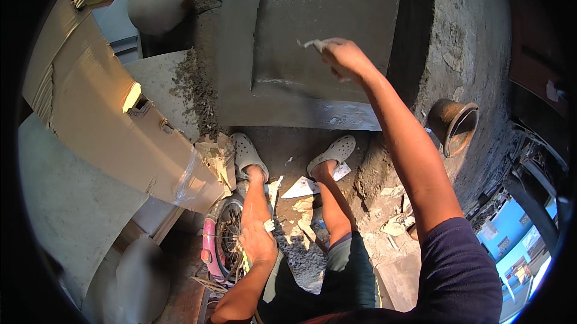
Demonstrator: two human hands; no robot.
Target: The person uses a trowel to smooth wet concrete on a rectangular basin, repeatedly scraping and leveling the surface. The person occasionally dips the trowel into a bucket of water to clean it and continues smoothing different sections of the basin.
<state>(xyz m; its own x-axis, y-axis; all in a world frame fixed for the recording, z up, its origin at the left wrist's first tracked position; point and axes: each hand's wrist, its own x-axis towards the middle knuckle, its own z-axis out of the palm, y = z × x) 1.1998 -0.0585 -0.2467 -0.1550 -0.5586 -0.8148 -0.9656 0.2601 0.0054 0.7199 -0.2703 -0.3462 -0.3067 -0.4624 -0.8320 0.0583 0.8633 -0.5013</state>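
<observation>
A wet grey cement surface with a raised smooth border lies in front of my feet. My right hand reaches over it, fingers closed on a thin pale strip whose curled tip sticks out leftward. I cannot tell what the strip is made of. Lower down, my left hand is against my left leg, its fingers curled. A small white scrap shows at its fingertips and appears to be held there. Both my feet, in pale clogs, stand just short of the cement's near edge.
Torn cardboard leans at the left over pale boards. A pink-trimmed wheel stands beside my left leg. Right of the cement, a dark bucket lies tipped on rough ground. Rubble and paper scraps litter the floor around my feet.
</observation>
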